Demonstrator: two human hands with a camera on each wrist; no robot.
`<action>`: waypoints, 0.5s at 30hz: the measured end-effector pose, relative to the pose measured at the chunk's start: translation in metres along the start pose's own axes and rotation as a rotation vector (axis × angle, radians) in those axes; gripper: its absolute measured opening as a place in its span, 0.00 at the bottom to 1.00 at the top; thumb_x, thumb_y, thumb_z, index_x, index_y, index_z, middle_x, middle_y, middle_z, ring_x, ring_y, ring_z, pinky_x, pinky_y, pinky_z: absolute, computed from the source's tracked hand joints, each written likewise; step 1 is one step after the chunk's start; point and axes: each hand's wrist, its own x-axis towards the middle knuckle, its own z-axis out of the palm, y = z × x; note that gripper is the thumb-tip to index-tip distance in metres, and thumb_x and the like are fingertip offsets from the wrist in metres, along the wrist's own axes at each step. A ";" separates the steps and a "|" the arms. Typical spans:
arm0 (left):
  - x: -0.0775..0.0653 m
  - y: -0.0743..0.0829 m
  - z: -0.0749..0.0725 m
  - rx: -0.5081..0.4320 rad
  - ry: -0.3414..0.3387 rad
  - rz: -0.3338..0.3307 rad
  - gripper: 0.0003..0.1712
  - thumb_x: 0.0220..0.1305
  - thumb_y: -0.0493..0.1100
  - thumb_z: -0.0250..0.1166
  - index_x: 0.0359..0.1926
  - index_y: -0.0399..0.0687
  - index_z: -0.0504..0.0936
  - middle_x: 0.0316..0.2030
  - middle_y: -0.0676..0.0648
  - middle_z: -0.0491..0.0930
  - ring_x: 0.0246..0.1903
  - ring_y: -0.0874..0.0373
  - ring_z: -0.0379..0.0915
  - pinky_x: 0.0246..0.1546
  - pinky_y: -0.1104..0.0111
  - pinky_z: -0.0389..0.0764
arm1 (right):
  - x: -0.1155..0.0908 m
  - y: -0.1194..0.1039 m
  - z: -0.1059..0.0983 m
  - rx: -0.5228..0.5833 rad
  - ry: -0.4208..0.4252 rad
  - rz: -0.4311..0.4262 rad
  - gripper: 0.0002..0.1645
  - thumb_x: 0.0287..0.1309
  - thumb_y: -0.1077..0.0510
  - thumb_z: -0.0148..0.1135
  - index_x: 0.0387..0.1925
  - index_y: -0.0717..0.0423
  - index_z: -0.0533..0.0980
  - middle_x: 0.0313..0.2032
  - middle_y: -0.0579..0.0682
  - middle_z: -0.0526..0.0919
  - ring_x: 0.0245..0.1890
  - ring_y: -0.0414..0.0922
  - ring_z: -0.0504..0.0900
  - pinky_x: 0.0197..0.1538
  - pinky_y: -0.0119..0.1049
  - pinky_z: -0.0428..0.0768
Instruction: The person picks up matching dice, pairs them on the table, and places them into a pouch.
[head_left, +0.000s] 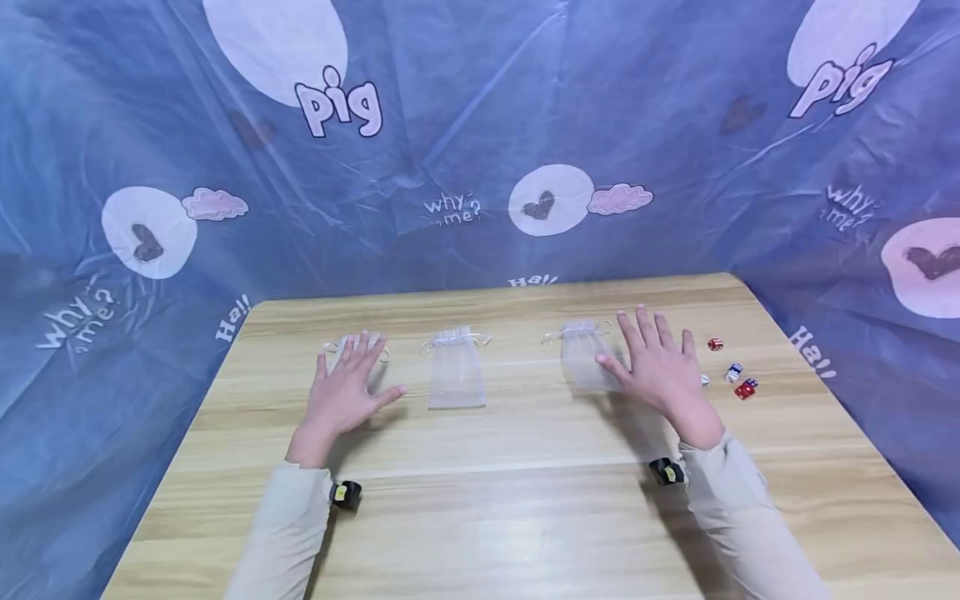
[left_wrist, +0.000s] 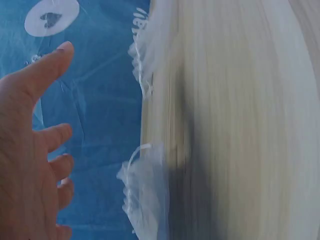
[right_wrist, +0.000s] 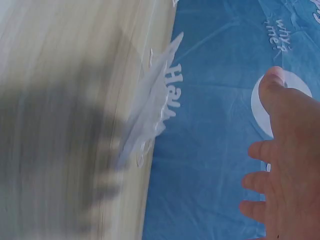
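Head, cloth (head_left: 465,100): enclosing table (head_left: 495,533).
Hands: left hand (head_left: 342,402), right hand (head_left: 663,368) spread, flanking middle bag (head_left: 457,375).
Dice (head_left: 744,390): lying right of it, presumably avoiding mixing.
Left wrist, left bag (left_wrist: 150,195): lying left of middle bag.
Right wrist, right bag (right_wrist: 145,110): sitting rightward.

From the head, looks forward and down over the tabletop (head_left: 495,500) to the cloth (head_left: 435,142), far enough back to include left hand (head_left: 343,400) and right hand (head_left: 660,367) whole. From each wrist, looks close past that hand toward the cloth, turned sideways, with tabletop at right for the left wrist, at left for the other. Shares two bags (left_wrist: 145,195) between head and left wrist, one bag (right_wrist: 145,107) between head and right wrist.
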 end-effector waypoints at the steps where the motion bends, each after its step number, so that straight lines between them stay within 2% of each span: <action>1: 0.000 -0.004 -0.001 -0.023 -0.008 0.015 0.52 0.60 0.71 0.55 0.76 0.56 0.45 0.76 0.42 0.40 0.75 0.40 0.36 0.70 0.37 0.32 | -0.002 0.003 0.000 0.008 -0.002 -0.001 0.50 0.65 0.27 0.35 0.76 0.53 0.42 0.75 0.64 0.41 0.73 0.67 0.42 0.69 0.70 0.37; 4: 0.001 -0.019 -0.006 -0.115 -0.030 0.069 0.51 0.60 0.67 0.59 0.76 0.53 0.48 0.75 0.40 0.44 0.74 0.39 0.38 0.70 0.37 0.37 | -0.007 0.015 -0.001 0.039 0.000 -0.005 0.50 0.66 0.28 0.36 0.76 0.54 0.42 0.75 0.65 0.40 0.73 0.68 0.43 0.68 0.70 0.42; 7: 0.001 -0.036 -0.009 -0.249 -0.056 0.099 0.50 0.59 0.61 0.64 0.75 0.49 0.52 0.75 0.38 0.47 0.73 0.37 0.43 0.70 0.38 0.43 | -0.012 0.032 -0.005 0.055 0.035 -0.021 0.49 0.68 0.31 0.38 0.76 0.56 0.43 0.74 0.67 0.42 0.72 0.69 0.46 0.65 0.71 0.48; 11: -0.001 -0.055 -0.007 -0.398 -0.067 0.070 0.48 0.57 0.57 0.68 0.73 0.48 0.58 0.73 0.36 0.55 0.70 0.32 0.50 0.68 0.39 0.52 | -0.013 0.055 -0.012 0.054 0.085 -0.050 0.47 0.68 0.33 0.41 0.75 0.56 0.44 0.73 0.68 0.47 0.69 0.70 0.51 0.61 0.72 0.53; 15: -0.005 -0.068 0.001 -0.474 -0.066 0.033 0.46 0.56 0.55 0.70 0.72 0.48 0.61 0.69 0.33 0.61 0.66 0.31 0.58 0.65 0.39 0.58 | -0.012 0.076 -0.018 0.049 0.096 -0.069 0.46 0.68 0.34 0.43 0.75 0.56 0.45 0.72 0.69 0.50 0.68 0.70 0.53 0.60 0.73 0.53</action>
